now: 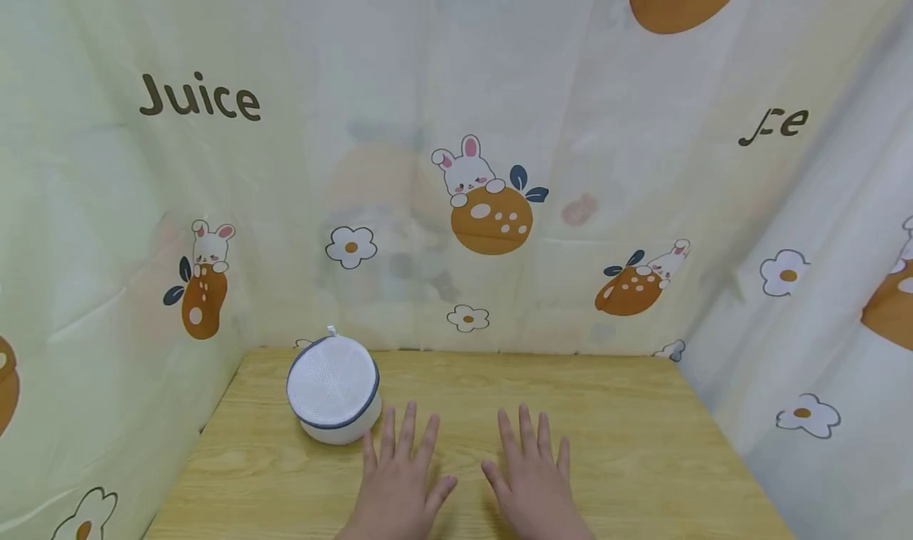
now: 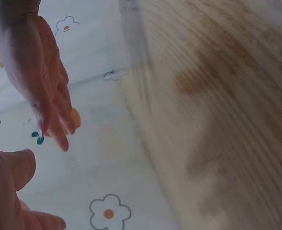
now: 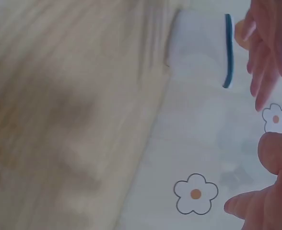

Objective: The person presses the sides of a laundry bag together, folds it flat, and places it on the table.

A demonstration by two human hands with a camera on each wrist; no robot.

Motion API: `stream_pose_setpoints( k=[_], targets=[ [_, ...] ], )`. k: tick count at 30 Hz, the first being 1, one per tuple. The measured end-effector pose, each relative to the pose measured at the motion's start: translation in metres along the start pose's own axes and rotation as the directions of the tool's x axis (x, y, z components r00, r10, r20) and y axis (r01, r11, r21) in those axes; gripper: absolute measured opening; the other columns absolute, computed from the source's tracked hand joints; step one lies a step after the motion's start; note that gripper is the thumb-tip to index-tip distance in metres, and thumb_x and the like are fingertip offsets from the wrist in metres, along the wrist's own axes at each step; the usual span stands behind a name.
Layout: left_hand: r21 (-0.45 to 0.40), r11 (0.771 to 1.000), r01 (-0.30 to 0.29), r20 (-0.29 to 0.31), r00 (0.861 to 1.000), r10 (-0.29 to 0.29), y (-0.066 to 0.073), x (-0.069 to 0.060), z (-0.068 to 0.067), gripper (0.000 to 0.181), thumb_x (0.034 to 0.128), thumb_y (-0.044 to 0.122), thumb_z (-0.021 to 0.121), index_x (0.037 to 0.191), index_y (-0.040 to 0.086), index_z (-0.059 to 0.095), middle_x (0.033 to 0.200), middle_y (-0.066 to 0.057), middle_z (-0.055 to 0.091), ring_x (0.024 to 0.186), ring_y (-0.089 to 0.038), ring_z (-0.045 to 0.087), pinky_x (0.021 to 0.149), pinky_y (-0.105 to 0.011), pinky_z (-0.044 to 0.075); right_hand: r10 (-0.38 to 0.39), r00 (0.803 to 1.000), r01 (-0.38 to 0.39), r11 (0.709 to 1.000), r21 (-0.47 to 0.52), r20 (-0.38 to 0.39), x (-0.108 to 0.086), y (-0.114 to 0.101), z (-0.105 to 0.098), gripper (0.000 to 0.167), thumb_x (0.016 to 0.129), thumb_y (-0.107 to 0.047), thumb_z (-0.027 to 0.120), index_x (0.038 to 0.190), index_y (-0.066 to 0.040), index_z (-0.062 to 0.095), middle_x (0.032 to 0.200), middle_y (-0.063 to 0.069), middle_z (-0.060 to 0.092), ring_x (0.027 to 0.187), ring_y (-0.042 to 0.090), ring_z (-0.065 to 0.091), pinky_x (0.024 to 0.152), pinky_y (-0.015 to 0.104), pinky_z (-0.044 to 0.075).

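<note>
Both hands hover over the wooden table with fingers straight and spread, holding nothing. My left hand (image 1: 399, 476) is nearest to a round white mesh bag (image 1: 334, 383) with dark blue piping and a small tab at its top. The bag stands upright at the back left, just beyond the left fingertips; whether they touch it, I cannot tell. My right hand (image 1: 535, 480) is to the right of the left one, with a gap between the thumbs. In the right wrist view the white side of the bag (image 3: 198, 48) and its blue edge show beyond the fingers.
A wood-grain table (image 1: 613, 421) lies beneath the hands. Behind it and on both sides hangs a pale curtain (image 1: 385, 72) printed with rabbits, oranges, flowers and the word Juice. It meets the table's back edge.
</note>
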State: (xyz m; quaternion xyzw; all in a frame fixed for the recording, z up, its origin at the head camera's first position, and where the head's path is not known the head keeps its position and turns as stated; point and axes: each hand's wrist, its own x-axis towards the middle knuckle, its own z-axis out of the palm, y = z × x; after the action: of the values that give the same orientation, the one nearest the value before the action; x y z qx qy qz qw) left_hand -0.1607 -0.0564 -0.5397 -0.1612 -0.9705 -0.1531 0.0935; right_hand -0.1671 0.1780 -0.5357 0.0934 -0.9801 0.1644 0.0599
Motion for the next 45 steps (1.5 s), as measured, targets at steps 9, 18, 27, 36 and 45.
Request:
stream_pose_setpoints(
  k=[9, 18, 27, 36, 45],
  targets=[
    [-0.14, 0.99, -0.019, 0.001, 1.0, 0.019, -0.015, 0.009, -0.025, 0.085, 0.1084, 0.069, 0.04, 0.172, 0.013, 0.028, 0.179, -0.025, 0.017, 0.16, -0.061, 0.018, 0.118, -0.08, 0.033, -0.07, 0.996, 0.064, 0.991, 0.119, 0.047, 0.025, -0.011, -0.02, 0.079, 0.112, -0.062, 0.037, 0.173, -0.015, 0.02, 0.179, 0.024, 0.014, 0.163, 0.057, 0.009, 0.12, 0.086, 0.016],
    [-0.376, 0.925, 0.062, -0.045, 0.995, -0.085, -0.036, 0.013, -0.063, 0.084, 0.1099, 0.055, 0.054, 0.17, 0.004, 0.026, 0.18, -0.018, 0.018, 0.166, -0.045, 0.018, 0.129, -0.065, 0.029, -0.131, 0.986, 0.082, 0.921, 0.38, 0.106, 0.055, -0.035, -0.027, 0.08, 0.113, -0.064, 0.032, 0.174, -0.016, 0.015, 0.182, 0.013, 0.007, 0.167, 0.045, 0.001, 0.129, 0.073, 0.02],
    [-0.43, 0.896, 0.108, -0.147, 0.971, -0.188, -0.072, 0.022, -0.096, 0.074, 0.1123, 0.051, 0.052, 0.169, 0.008, 0.032, 0.176, -0.017, 0.033, 0.163, -0.04, 0.032, 0.128, -0.065, 0.032, -0.211, 0.973, 0.132, 0.839, 0.527, 0.091, 0.085, -0.061, -0.026, 0.074, 0.114, -0.06, 0.036, 0.174, -0.021, 0.018, 0.182, 0.002, 0.018, 0.169, 0.032, 0.014, 0.135, 0.06, 0.019],
    [-0.437, 0.864, 0.249, -0.085, 0.945, -0.315, -0.11, 0.039, -0.115, 0.067, 0.1128, 0.046, 0.051, 0.167, 0.008, 0.038, 0.167, -0.023, 0.046, 0.151, -0.05, 0.048, 0.119, -0.069, 0.042, -0.195, 0.978, 0.073, 0.652, 0.754, 0.073, 0.111, -0.086, -0.026, 0.063, 0.114, -0.05, 0.046, 0.17, -0.024, 0.033, 0.176, 0.003, 0.037, 0.161, 0.033, 0.038, 0.13, 0.056, 0.034],
    [-0.525, 0.749, 0.403, 0.02, 0.886, -0.463, -0.147, 0.056, -0.13, 0.068, 0.1124, 0.048, 0.05, 0.165, 0.006, 0.041, 0.166, -0.023, 0.048, 0.149, -0.047, 0.051, 0.119, -0.062, 0.046, -0.158, 0.983, -0.014, 0.452, 0.892, 0.096, 0.14, -0.105, -0.018, 0.051, 0.117, -0.032, 0.046, 0.162, -0.007, 0.048, 0.165, 0.014, 0.052, 0.155, 0.035, 0.048, 0.121, 0.048, 0.048]
  ],
)
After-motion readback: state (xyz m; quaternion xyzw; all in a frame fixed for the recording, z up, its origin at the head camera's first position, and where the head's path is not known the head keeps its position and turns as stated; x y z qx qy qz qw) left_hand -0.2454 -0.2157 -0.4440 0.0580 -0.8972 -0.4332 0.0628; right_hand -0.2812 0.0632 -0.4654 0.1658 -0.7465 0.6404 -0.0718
